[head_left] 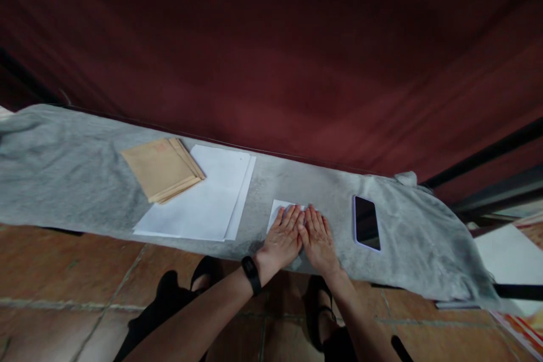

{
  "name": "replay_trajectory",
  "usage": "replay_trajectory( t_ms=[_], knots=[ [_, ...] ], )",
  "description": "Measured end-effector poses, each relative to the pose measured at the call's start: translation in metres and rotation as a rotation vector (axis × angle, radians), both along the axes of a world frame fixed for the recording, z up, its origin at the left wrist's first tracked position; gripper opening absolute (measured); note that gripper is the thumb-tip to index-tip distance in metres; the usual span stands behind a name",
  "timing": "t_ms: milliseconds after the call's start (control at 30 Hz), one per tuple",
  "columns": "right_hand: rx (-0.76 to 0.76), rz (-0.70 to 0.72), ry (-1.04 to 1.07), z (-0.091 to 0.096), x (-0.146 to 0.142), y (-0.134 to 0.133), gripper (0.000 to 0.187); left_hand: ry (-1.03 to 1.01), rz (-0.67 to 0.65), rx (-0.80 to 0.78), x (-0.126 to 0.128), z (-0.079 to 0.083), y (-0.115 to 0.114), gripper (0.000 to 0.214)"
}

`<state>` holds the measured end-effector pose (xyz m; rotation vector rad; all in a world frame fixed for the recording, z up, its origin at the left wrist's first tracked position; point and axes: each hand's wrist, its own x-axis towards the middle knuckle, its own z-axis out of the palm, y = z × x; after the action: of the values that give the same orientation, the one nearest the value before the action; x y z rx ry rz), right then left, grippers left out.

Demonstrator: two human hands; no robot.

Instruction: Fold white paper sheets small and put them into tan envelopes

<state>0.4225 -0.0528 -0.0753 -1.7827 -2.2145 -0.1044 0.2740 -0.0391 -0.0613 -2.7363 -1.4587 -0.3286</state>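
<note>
The left hand and right hand lay flat, fingers extended side by side and pinching nothing, over the white paper on the tabletop, its exposed part at ten o'clock from the nearer left fingers, its long axis indeterminable.

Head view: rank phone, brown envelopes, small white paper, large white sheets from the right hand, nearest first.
From the right hand:
1. Small white paper: directly at the hands, mostly covered by them.
2. Phone: just to the right.
3. Large white sheets: to the left, past the left hand.
4. Brown envelopes: farther left, partly on the sheets.
</note>
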Motion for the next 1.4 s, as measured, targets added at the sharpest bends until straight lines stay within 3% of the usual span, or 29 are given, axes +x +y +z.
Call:
replay_trajectory(
  t_ms=[600, 900, 1400],
  knots=[
    [0.035, -0.042, -0.034, -0.004, 0.005, -0.003, 0.062, -0.020, -0.039, -0.046, -0.004, 0.005, 0.003, 0.056],
    [0.075, -0.061, -0.017, -0.003, 0.009, -0.005, 0.067, -0.091, 0.103, -0.021, -0.017, -0.006, 0.010, 0.059],
    [0.064, -0.085, -0.008, 0.000, 0.016, -0.009, 0.062, -0.060, 0.254, -0.023, -0.035, 0.003, 0.008, 0.061]
  ],
)
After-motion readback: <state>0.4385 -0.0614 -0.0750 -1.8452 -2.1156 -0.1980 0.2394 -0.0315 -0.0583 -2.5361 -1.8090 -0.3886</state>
